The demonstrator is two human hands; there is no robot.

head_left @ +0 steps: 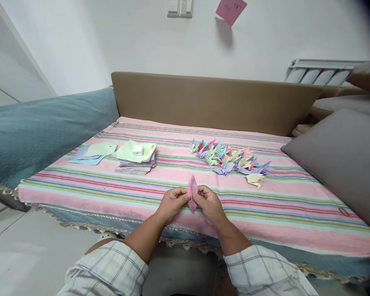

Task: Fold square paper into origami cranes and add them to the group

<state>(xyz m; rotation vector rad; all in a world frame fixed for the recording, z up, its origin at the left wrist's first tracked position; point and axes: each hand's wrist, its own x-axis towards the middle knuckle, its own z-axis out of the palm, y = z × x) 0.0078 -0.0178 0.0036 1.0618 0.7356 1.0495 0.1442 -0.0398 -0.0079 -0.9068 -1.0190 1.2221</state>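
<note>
A pink folded paper point(192, 187), long and pointed at its top and bottom, is held upright over the striped cloth near the front edge. My left hand point(172, 204) pinches its left side between thumb and fingers. On the opposite side my right hand point(210, 205) grips it the same way, with the thumbs close together at the middle crease. Beyond and to the right lies a cluster of folded paper cranes point(225, 158) in many colours. One pale yellow crane point(254, 179) rests at the cluster's near end.
On the left stands a stack of paper squares point(135, 166) with a small white box point(138, 150) on top. Loose blue and green sheets point(94, 154) lie beside it. A grey cushion point(339, 164) borders the right, a brown backrest point(203, 100) the back.
</note>
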